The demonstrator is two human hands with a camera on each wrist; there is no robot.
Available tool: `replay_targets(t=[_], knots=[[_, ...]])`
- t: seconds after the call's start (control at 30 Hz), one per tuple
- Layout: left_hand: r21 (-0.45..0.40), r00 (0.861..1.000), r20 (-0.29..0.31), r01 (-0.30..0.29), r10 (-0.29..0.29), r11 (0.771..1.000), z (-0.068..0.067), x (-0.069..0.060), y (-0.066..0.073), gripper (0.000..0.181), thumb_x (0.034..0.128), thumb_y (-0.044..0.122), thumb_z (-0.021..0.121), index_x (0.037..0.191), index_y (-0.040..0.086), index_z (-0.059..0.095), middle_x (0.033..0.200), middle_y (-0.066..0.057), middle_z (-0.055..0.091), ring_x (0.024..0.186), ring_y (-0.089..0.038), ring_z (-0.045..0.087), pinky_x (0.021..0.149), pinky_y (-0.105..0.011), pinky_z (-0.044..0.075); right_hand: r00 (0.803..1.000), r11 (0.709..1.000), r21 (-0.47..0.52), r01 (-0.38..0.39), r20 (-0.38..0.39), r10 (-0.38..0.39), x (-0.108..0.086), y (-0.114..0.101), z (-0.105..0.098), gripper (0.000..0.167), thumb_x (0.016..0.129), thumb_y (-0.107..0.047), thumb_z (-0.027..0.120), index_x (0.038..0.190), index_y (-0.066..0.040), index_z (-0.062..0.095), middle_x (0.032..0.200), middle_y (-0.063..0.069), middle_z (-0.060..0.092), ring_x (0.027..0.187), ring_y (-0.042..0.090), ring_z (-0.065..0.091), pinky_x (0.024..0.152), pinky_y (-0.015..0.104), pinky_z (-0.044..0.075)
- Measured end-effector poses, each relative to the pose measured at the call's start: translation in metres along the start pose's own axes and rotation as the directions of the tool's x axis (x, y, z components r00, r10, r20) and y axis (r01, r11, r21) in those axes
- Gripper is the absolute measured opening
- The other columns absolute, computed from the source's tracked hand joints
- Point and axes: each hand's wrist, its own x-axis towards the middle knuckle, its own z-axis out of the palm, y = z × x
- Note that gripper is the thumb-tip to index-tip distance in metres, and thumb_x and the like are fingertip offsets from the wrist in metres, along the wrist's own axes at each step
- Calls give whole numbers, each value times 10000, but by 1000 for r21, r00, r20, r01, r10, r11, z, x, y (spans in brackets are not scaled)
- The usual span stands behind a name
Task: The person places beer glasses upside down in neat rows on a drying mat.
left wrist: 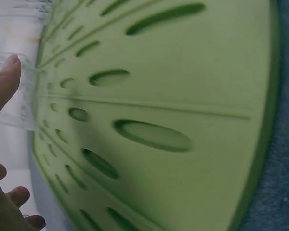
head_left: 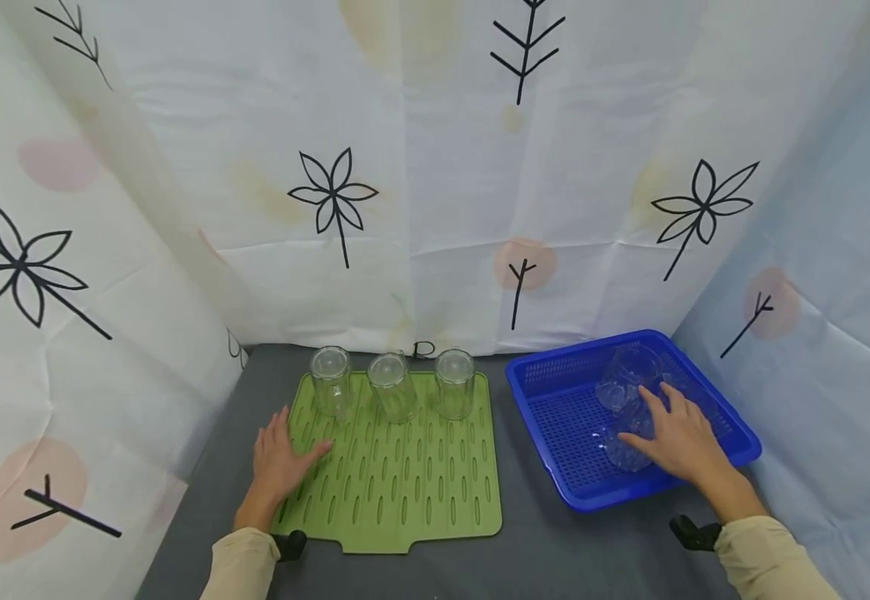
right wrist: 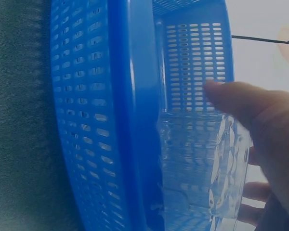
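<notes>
Three clear glass mugs stand in a row along the back of the green drying mat (head_left: 397,483): the left mug (head_left: 332,383), the middle mug (head_left: 393,387) and the right mug (head_left: 454,383). They look upside down. My left hand (head_left: 281,458) is at the mat's left edge, thumb spread from the fingers, holding nothing. My right hand (head_left: 678,433) reaches into the blue basket (head_left: 573,500), fingers apart around the near patterned glass (right wrist: 197,163). Whether the fingers touch it cannot be told. Behind it in the basket is another clear glass (head_left: 630,371).
A dark grey cloth (head_left: 525,550) covers the table under the mat and basket. White patterned curtains (head_left: 435,183) enclose the back and both sides. The basket's raised rim stands close to the right curtain.
</notes>
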Motion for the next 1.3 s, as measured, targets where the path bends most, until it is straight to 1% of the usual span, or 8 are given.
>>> replay_targets(t=[0.13, 0.27, 0.43, 0.57, 0.7, 0.93, 1.13, 1.3], knots=[[6, 1000, 20, 8, -8, 1000, 10, 4, -14, 1181, 870, 616, 711, 1638, 15, 44, 1668, -340, 66, 1518, -596, 32, 1219, -732, 56, 999, 999, -13, 36, 2, -36, 1, 0, -1, 912, 861, -356, 803, 1531, 73, 357, 1521, 450, 261, 1309, 696, 311, 1047, 805, 300], [21, 1000, 26, 6, -7, 1000, 19, 5, -24, 1192, 847, 623, 726, 1631, -2, 81, 1654, -360, 90, 1499, -631, 29, 1194, -767, 57, 998, 998, 2, 57, 7, -57, 2, 0, -4, 881, 856, -290, 814, 1529, 69, 375, 1532, 443, 252, 1369, 671, 262, 1058, 799, 308], [-4, 1000, 28, 10, -9, 1000, 22, 5, -27, 1187, 833, 599, 753, 1628, -5, 110, 1657, -347, 97, 1513, -614, -12, 1194, -772, 24, 996, 995, 47, 85, 6, -85, 3, -1, -8, 876, 825, -268, 841, 1512, 69, 415, 1552, 417, 243, 1453, 635, 162, 1065, 805, 292], [-9, 999, 46, 14, -14, 1000, 22, 5, -28, 1196, 827, 590, 765, 1629, -3, 105, 1664, -337, 85, 1522, -601, -30, 1205, -759, 14, 995, 992, 78, 98, 13, -99, 5, -3, -9, 882, 805, -245, 857, 1500, 85, 426, 1558, 407, 239, 1485, 618, 103, 1121, 790, 218], [-12, 997, 77, 26, -25, 1000, 21, 5, -28, 1214, 812, 584, 781, 1626, -9, 103, 1670, -329, 55, 1523, -595, -65, 1209, -753, -8, 992, 992, 41, 121, 24, -122, 6, -7, -10, 880, 788, -250, 870, 1480, 95, 451, 1538, 404, 284, 1471, 620, 138, 1161, 761, 183], [-5, 993, 114, 31, -31, 999, 22, 8, -30, 1236, 799, 588, 792, 1631, 10, 85, 1678, -315, 10, 1525, -581, -114, 1211, -746, -29, 990, 988, -66, 142, 25, -141, 8, -15, -11, 864, 771, -266, 886, 1456, 83, 492, 1410, 374, 454, 1374, 599, 317, 1123, 736, 305], [-4, 994, 110, 26, -25, 1000, 23, 8, -30, 1237, 790, 564, 815, 1632, 12, 96, 1675, -323, 20, 1524, -586, -105, 1211, -746, -25, 990, 985, -92, 143, 32, -140, 8, -20, -9, 833, 779, -275, 885, 1430, 88, 512, 1233, 296, 537, 1197, 506, 484, 940, 627, 507], [-13, 994, 109, 32, -31, 999, 21, 6, -25, 1220, 792, 534, 828, 1628, 5, 114, 1672, -327, 27, 1523, -586, -102, 1212, -744, -27, 992, 986, -108, 126, 45, -122, 9, -23, -10, 826, 784, -303, 882, 1409, 101, 524, 1232, 320, 537, 1147, 495, 496, 893, 600, 529]])
